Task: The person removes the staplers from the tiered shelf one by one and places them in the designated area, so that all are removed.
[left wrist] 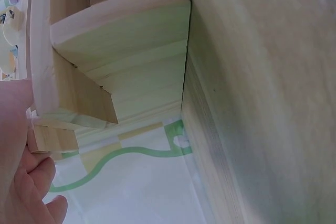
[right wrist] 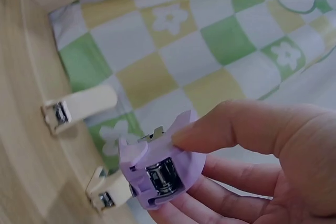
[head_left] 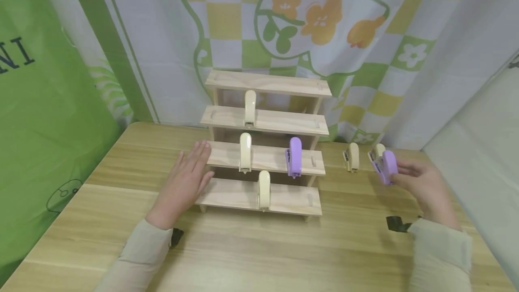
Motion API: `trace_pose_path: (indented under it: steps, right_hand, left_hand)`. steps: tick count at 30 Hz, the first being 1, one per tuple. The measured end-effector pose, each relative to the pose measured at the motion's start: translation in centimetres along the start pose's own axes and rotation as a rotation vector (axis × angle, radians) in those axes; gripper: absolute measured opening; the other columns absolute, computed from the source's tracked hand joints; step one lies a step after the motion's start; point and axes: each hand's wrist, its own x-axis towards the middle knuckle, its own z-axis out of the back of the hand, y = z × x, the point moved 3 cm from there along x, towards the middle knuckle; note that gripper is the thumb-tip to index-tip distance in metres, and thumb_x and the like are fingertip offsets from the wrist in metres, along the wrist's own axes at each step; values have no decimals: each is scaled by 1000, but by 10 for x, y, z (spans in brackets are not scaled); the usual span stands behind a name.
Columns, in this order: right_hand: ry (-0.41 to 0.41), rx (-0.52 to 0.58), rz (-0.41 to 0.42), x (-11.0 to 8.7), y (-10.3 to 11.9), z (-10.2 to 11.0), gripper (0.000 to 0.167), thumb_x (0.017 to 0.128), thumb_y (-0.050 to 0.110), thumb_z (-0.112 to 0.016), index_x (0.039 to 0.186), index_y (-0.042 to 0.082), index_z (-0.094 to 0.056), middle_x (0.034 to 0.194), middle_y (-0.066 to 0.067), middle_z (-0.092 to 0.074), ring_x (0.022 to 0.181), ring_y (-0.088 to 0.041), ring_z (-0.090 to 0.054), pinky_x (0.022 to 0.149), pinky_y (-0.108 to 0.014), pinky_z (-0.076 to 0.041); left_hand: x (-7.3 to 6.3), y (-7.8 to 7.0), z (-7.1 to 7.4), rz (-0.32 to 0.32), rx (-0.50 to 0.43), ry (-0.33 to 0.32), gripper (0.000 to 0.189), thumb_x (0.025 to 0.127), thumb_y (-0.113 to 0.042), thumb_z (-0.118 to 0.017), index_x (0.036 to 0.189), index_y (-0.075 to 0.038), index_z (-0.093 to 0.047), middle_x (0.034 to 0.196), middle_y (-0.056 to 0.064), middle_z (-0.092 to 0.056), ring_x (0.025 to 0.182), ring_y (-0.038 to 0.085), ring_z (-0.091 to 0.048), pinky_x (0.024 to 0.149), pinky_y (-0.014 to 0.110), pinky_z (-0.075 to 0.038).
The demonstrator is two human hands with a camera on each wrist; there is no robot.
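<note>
A curtained-off booth, home or shop I cannot tell, fills my remote feed: checked floral cloth [head_left: 292, 24] hangs behind a wood-grain bench [head_left: 251, 251], a green lettered sheet [head_left: 44, 116] screens the left, a pale partition [head_left: 478, 125] bounds the right, and staplers [head_left: 264, 190] dot a tiered wooden stand [head_left: 269, 156] like a small shop display.

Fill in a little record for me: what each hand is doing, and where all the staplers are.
Left hand: at the left end of the wooden rack
Right hand: holding a purple stapler between thumb and fingers
Second step down: one cream stapler
Third step down: one cream stapler, one purple stapler
Bottom step: one cream stapler
Table, right of the rack: two pale staplers, one partly hidden behind the held one
</note>
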Motion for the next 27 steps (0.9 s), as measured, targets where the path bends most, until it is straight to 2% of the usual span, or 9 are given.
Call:
trace_pose_path:
  steps: [3, 6, 8, 10, 13, 15, 17, 21, 27]
  right_hand:
    - [12, -1, -30, 3, -7, 2, 69, 94, 20, -75, 147, -7, -41, 103, 22, -67, 93, 7, -56, 105, -73, -34]
    - [22, -39, -44, 6, -14, 4, 71, 95, 20, -73, 149, -8, -39, 105, 18, -68, 91, 5, -60, 101, -50, -49]
    - [28, -79, -31, 9, -18, 5, 69, 96, 19, -72, 148, -11, -38, 110, 6, -72, 89, 3, -64, 89, -32, -56]
    - [32, -109, -33, 11, -23, 5, 67, 96, 17, -71, 147, -13, -39, 119, -10, -72, 88, -1, -66, 81, -25, -58]
    - [38, -170, -64, 11, -30, 5, 67, 94, 17, -71, 146, -13, -41, 130, -29, -62, 93, -11, -65, 78, -28, -57]
    - [39, -203, -87, 11, -34, 5, 69, 93, 19, -72, 146, -12, -41, 134, -34, -57, 98, -18, -63, 79, -30, -54]
    - [36, -235, -99, 10, -37, 6, 71, 92, 22, -72, 146, -12, -41, 134, -35, -56, 102, -24, -62, 79, -31, -52]
    - [40, -226, -117, 8, -41, 8, 71, 92, 23, -71, 145, -14, -40, 136, -37, -53, 108, -33, -59, 79, -34, -50]
    - [54, -236, -134, 9, -47, 8, 64, 97, 24, -67, 142, -16, -43, 131, -36, -57, 105, -30, -62, 80, -33, -55]
  left_hand:
    - [0, 0, 0, -3, 2, -3, 70, 106, -32, -51, 159, 1, -20, 166, 19, -20, 153, 34, -19, 124, 59, -15]
    - [0, 0, 1, -6, 5, -8, 70, 106, -32, -51, 159, 2, -21, 165, 19, -21, 153, 34, -20, 123, 60, -16]
    - [0, 0, 1, -5, 3, -10, 70, 105, -32, -51, 159, 2, -21, 165, 20, -21, 153, 35, -20, 123, 60, -17]
    - [-1, 0, 1, -1, -2, -8, 70, 106, -31, -51, 159, 2, -21, 165, 20, -21, 153, 35, -21, 123, 60, -17]
    - [-2, -1, 0, 5, -8, 2, 70, 106, -31, -51, 159, 3, -21, 165, 20, -21, 153, 35, -20, 124, 60, -16]
    - [-3, -1, 0, 7, -11, 5, 70, 106, -31, -51, 159, 3, -21, 165, 20, -21, 153, 35, -20, 124, 59, -15]
    - [-3, -1, 0, 5, -12, 4, 70, 106, -31, -52, 159, 2, -21, 166, 20, -20, 153, 35, -19, 124, 58, -13]
    - [-2, 0, 0, -3, -11, -5, 70, 106, -30, -52, 159, 2, -21, 166, 19, -20, 153, 35, -20, 124, 59, -14]
    - [-1, -1, -1, -12, -14, -20, 70, 106, -31, -51, 159, 3, -20, 165, 21, -21, 153, 36, -20, 124, 59, -15]
